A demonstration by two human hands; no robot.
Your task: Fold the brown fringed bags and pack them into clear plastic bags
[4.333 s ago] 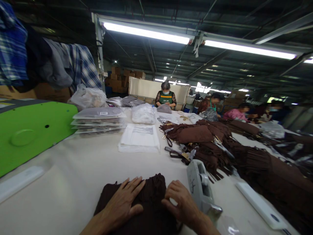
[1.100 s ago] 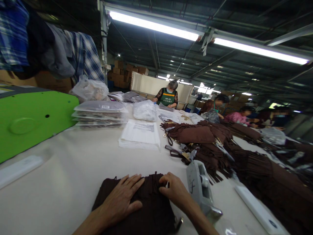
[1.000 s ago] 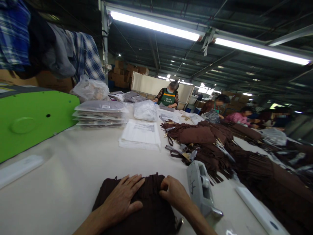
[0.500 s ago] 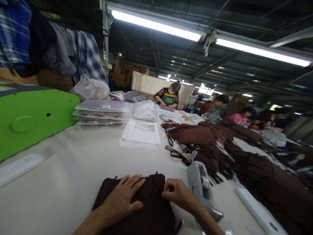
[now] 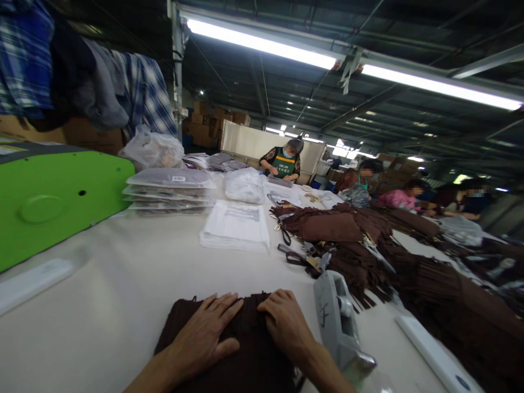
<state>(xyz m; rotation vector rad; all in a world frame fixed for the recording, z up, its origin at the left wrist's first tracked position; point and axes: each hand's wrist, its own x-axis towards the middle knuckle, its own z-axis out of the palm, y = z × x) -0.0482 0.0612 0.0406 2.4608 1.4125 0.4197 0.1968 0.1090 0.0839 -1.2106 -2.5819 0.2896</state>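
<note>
A dark brown fringed fabric bag [image 5: 245, 355] lies on the pale table [image 5: 102, 289] at the bottom centre. My left hand [image 5: 208, 330] rests flat on its left part, fingers spread. On the bag's upper right edge is my right hand [image 5: 286, 325], its fingers bent and drawn together against the fringe; what lies under the fingertips is hidden. Just right of that hand stands a grey tape dispenser [image 5: 329, 311].
White printed bags [image 5: 235, 226] lie stacked ahead, beside packed clear bags [image 5: 170, 191]. A green machine [image 5: 61, 202] stands left. Brown fringed bags [image 5: 331, 226] cover the right side, near a white bar [image 5: 429, 349]. A person [image 5: 284, 161] in a green apron works across the table.
My right hand has moved left from beside the bag's right edge onto its top, over the fringe. My left hand has stayed in place.
</note>
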